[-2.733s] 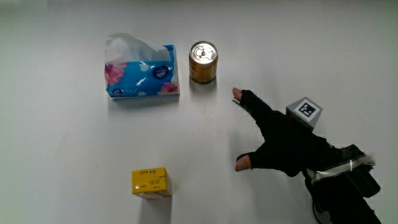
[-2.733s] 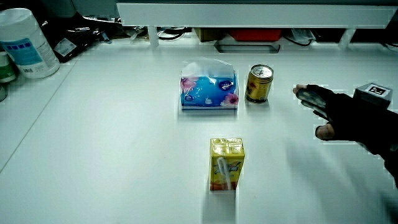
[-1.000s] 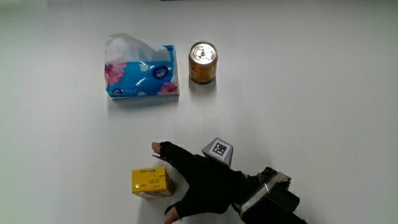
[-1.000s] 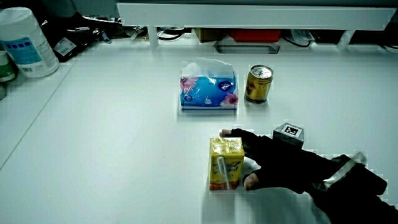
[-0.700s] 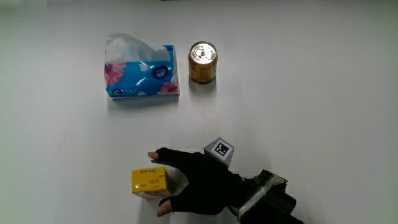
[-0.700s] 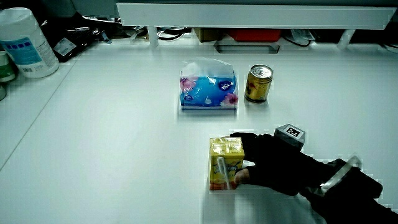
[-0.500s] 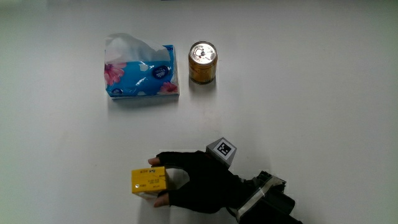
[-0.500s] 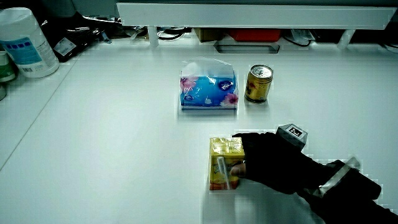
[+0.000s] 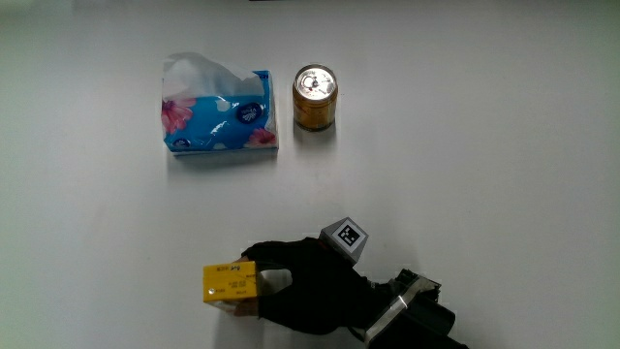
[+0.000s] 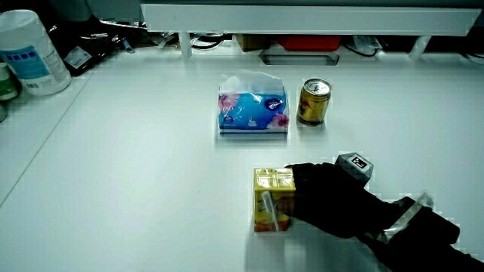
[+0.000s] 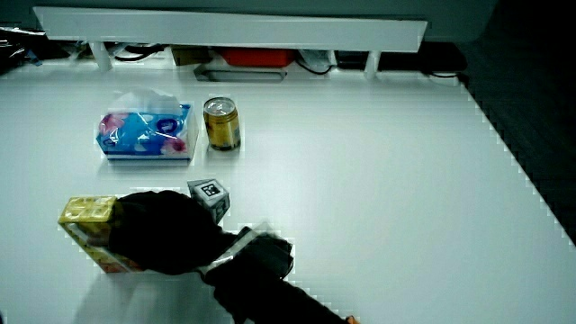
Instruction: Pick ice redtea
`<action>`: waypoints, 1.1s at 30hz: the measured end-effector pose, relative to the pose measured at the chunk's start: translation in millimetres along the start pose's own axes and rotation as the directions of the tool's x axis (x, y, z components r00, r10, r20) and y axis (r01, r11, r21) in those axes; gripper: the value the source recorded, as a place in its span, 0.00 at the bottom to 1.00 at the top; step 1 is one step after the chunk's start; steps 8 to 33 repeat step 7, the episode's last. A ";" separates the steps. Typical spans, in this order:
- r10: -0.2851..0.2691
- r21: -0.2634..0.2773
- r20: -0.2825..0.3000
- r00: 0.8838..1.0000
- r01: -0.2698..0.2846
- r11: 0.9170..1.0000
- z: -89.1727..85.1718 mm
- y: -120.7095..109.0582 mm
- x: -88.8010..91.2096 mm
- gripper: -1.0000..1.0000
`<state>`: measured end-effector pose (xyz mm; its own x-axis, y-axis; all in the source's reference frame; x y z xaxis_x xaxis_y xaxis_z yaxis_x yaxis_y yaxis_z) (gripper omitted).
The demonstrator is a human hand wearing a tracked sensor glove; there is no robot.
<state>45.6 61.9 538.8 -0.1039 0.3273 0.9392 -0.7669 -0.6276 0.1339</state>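
Note:
The ice red tea is a yellow drink carton (image 9: 230,283) standing near the table's edge closest to the person; both side views show it (image 10: 272,198) (image 11: 88,219). The black-gloved hand (image 9: 300,286) is wrapped around the carton's side, fingers curled against it, seen too in both side views (image 10: 325,201) (image 11: 157,232). The patterned cube (image 9: 346,237) sits on the hand's back. The carton still rests on the table.
A blue tissue pack (image 9: 219,114) and a gold can (image 9: 316,96) stand side by side, farther from the person than the carton. In a side view a white tub (image 10: 29,50) stands at the table's edge and a low partition (image 10: 302,17) runs along the table.
The hand came from beside the can down to the carton, then closed its spread fingers around the carton's side. The carton, tissue pack and can have not moved.

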 end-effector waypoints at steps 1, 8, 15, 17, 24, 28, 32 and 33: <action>-0.002 0.004 0.001 1.000 0.002 1.000 -0.6 -0.5 -0.9 1.00; 0.003 0.004 -0.069 0.998 -0.002 1.000 5.3 -0.8 -7.5 1.00; 0.003 0.004 -0.069 0.998 -0.002 1.000 5.3 -0.8 -7.5 1.00; 0.003 0.004 -0.069 0.998 -0.002 1.000 5.3 -0.8 -7.5 1.00; 0.003 0.004 -0.069 0.998 -0.002 1.000 5.3 -0.8 -7.5 1.00; 0.003 0.004 -0.069 0.998 -0.002 1.000 5.3 -0.8 -7.5 1.00; 0.003 0.004 -0.069 0.998 -0.002 1.000 5.3 -0.8 -7.5 1.00; 0.003 0.004 -0.069 0.998 -0.002 1.000 5.3 -0.8 -7.5 1.00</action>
